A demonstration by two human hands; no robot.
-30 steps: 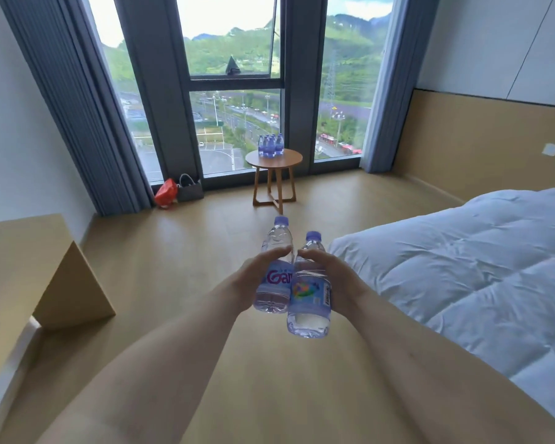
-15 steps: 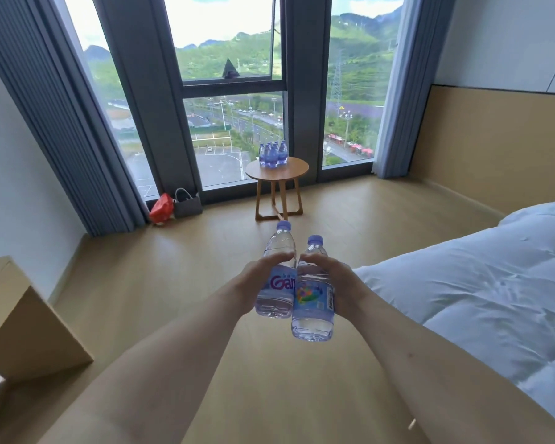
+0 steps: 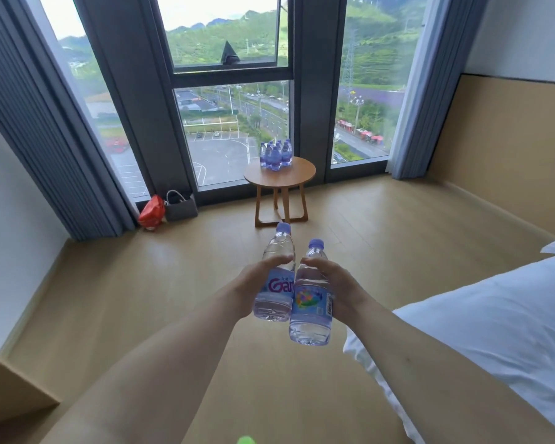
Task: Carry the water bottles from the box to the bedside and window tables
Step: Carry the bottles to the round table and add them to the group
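My left hand (image 3: 257,283) is wrapped round one water bottle (image 3: 276,277), fingers curled on its side. My right hand (image 3: 337,286) is wrapped round a second bottle (image 3: 311,302) the same way. I hold both bottles upright in the air, out in front of me, and they touch side by side. Under them is the wood floor (image 3: 141,283). The white bed (image 3: 494,331) is on my right. Ahead, by the big window (image 3: 231,107), stands the small round table (image 3: 289,179). A bunch of bottles (image 3: 275,155) is already standing close together on it, near its back edge. A red bag (image 3: 152,212) and a grey bag (image 3: 180,208) sit on the floor by the window.

I think I am in the carrying step, heading for the window table. Next I need to walk close to it and set my two bottles down on the bare front part, gently, so I do not knock the others over.
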